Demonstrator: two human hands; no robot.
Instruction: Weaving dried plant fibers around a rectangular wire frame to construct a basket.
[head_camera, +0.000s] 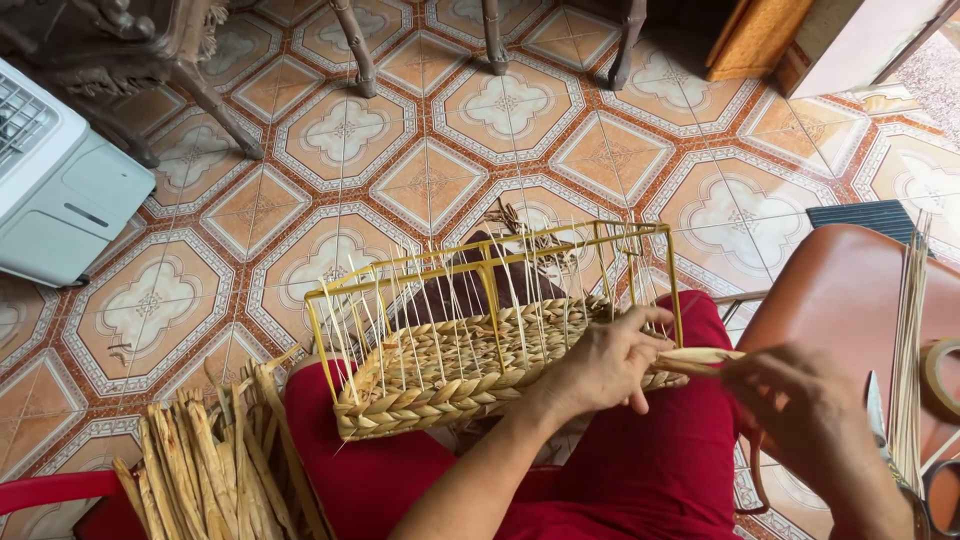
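Observation:
A half-woven basket (450, 365) rests on my lap, its yellow wire frame (490, 262) rising above braided straw walls, with thin pale upright stakes sticking up. My left hand (605, 362) presses against the basket's right corner, fingers curled on the weave. My right hand (800, 415) pinches a flat dried straw strand (700, 358) that runs from the basket corner toward it. Red trousers (650, 450) lie under the basket.
A bundle of dried straw (200, 470) lies at my lower left. A brown leather stool (850, 300) at the right carries thin pale sticks (908, 350), tape and scissors. A white appliance (60, 190) stands at the left; wooden furniture legs (355, 45) stand on the patterned tiles beyond.

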